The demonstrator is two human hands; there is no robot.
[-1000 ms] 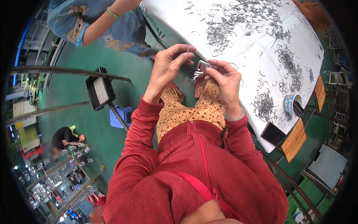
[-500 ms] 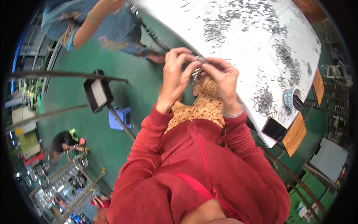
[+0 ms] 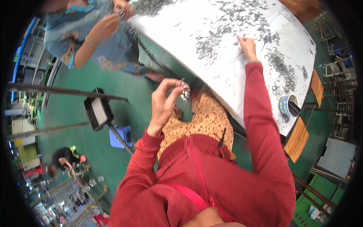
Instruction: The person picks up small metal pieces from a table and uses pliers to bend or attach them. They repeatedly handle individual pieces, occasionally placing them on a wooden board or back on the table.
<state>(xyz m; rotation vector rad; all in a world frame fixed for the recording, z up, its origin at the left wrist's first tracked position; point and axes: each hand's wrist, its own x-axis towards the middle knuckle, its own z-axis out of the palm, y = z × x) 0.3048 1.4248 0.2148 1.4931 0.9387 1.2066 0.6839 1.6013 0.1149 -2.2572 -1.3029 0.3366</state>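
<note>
My left hand (image 3: 163, 103) is closed in a pinch on a small bunch of shiny metal pieces (image 3: 185, 94), held in front of my lap beside the table's edge. Stretched out over the white table (image 3: 223, 92), my right hand (image 3: 248, 48) has its fingers drawn together at the near side of a spread of small dark metal pieces (image 3: 208, 44). Whatever sits between those fingertips is too small to make out. To the right of this hand lies a separate heap of curved dark metal pieces (image 3: 283, 70).
A tub (image 3: 287, 106) with a black object in it stands near the table's right edge, by wooden stools (image 3: 297, 139). Across the left corner a co-worker's hands (image 3: 107, 26) hold something small. A black tray on a stand (image 3: 99, 111) and a blue stool (image 3: 120, 136) are left.
My hands were together at the metal pieces; now the right has gone out over the table. The left keeps the bunch, slightly lower. My right arm covers where a phone lay.
</note>
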